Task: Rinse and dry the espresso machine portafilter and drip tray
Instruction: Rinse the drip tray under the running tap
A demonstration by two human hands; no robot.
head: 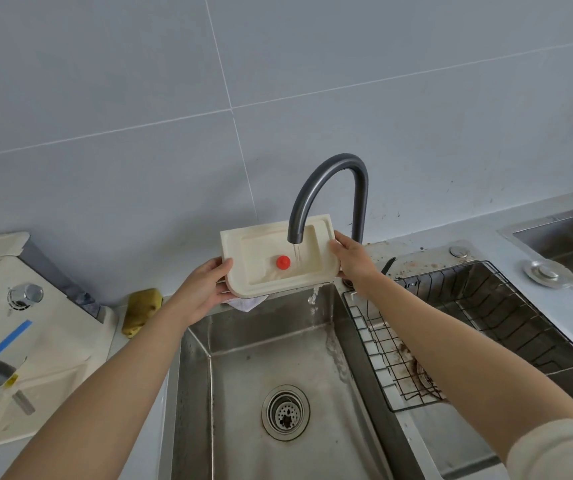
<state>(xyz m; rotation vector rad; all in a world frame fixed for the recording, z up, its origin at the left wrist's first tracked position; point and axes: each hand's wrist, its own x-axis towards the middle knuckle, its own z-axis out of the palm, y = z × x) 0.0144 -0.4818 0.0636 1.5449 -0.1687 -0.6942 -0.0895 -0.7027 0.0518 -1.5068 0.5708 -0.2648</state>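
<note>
Both bare forearms reached out over the sink (278,344) toward the tap (330,188). Left hand (205,289) and right hand (352,261) each clamped one short end of the drip tray (271,249), fingers (333,245) curled over its rims, so its long axis ran straight from one set of fingers to the other. It hung between them under the spout, hollow side facing the camera, its lower edge tipped down so water ran across past the red knob (283,262) and spilled off near the right fingers. Neither hand sat nearer; tilting would likely need both wrists together. No portafilter was visible. A cloth (247,304) lay just below the left fingers.
</note>
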